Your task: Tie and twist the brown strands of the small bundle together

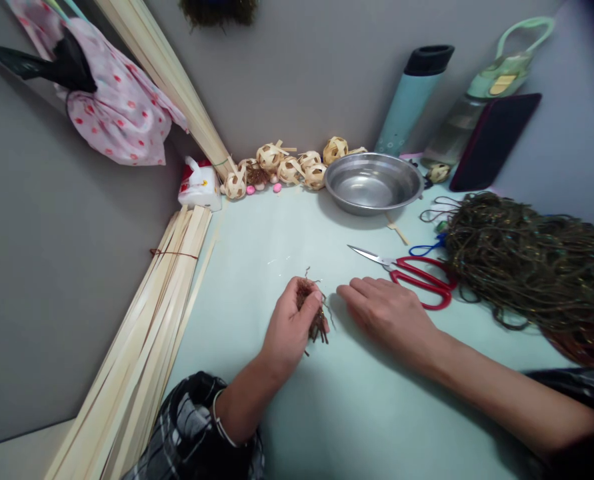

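My left hand [291, 321] is closed around a small bundle of brown cord [319, 325], just above the table. Short cut ends stick out below the thumb, and a few thin strands stray from the top and right side. To its right, my right hand [383, 312] rests low over the tabletop with its fingers curled together. The fingertips are turned down, so I cannot see whether anything is in them. Red-handled scissors [429, 283] lie right behind the right hand, blades partly apart and tip toward the left. A big heap of dark glittery cord [531, 260] lies to the right.
At the back stand a metal bowl [374, 183], several woven strip balls [290, 170], a blue tumbler [409, 103], a green-lidded bottle [461, 123] and a phone [497, 143]. Bundled pale strips [147, 320] line the left edge, near a tissue pack [200, 187]. A spotted bag [121, 110] hangs above.
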The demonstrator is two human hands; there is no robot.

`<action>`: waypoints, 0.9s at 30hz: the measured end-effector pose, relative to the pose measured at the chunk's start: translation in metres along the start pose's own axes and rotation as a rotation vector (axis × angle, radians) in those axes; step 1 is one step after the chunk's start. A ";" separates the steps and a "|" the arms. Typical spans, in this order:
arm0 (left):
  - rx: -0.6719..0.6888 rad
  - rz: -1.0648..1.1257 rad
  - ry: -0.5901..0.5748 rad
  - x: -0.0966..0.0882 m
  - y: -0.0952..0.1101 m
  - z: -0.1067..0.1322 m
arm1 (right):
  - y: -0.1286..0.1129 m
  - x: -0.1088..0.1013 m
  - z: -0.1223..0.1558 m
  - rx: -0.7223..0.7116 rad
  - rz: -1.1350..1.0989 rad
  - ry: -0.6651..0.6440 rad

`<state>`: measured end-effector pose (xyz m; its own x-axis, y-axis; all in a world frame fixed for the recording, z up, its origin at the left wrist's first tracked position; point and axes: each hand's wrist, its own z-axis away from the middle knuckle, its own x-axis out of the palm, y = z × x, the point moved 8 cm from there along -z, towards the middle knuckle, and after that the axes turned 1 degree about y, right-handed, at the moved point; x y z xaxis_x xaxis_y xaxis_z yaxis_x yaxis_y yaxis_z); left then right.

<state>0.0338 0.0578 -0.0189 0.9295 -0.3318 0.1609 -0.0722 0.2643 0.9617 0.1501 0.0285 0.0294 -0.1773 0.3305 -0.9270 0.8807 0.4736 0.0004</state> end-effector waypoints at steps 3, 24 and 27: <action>0.010 0.000 0.008 -0.001 0.001 -0.001 | 0.017 0.004 0.000 0.192 -0.257 -0.056; -0.069 0.099 -0.090 0.010 -0.004 0.002 | 0.008 -0.013 -0.002 0.145 -0.783 0.086; -0.079 0.109 -0.085 0.010 -0.005 0.002 | 0.001 -0.018 -0.001 0.041 -0.598 0.126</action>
<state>0.0428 0.0517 -0.0212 0.8836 -0.3718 0.2847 -0.1389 0.3726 0.9175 0.1539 0.0237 0.0461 -0.6946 0.1117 -0.7106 0.6280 0.5759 -0.5233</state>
